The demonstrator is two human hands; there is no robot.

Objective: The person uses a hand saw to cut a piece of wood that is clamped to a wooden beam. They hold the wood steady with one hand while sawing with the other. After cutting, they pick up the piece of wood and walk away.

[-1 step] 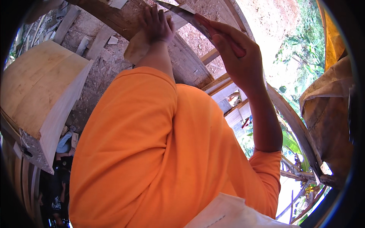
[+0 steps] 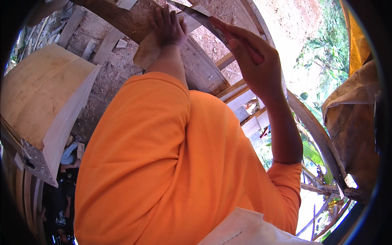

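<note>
My right hand (image 2: 259, 65) is closed around the red handle of a handsaw (image 2: 197, 14). Its dark metal blade runs up and left toward the top edge, its tip close to the fingers of my left hand (image 2: 168, 28). That hand lies with fingers stretched out on a piece of wood (image 2: 147, 51), pressing it against a wooden plank (image 2: 200, 67). Whether the blade touches the wood is hard to make out. Both forearms come out of orange sleeves.
A large pale wooden box-like piece (image 2: 49, 90) stands at left. Offcuts and a loose board (image 2: 107, 45) lie on shavings. A curved beam (image 2: 316, 122) runs down the right side, with plants beyond and a brown sheet (image 2: 353, 114). Another person (image 2: 61, 208) is at lower left.
</note>
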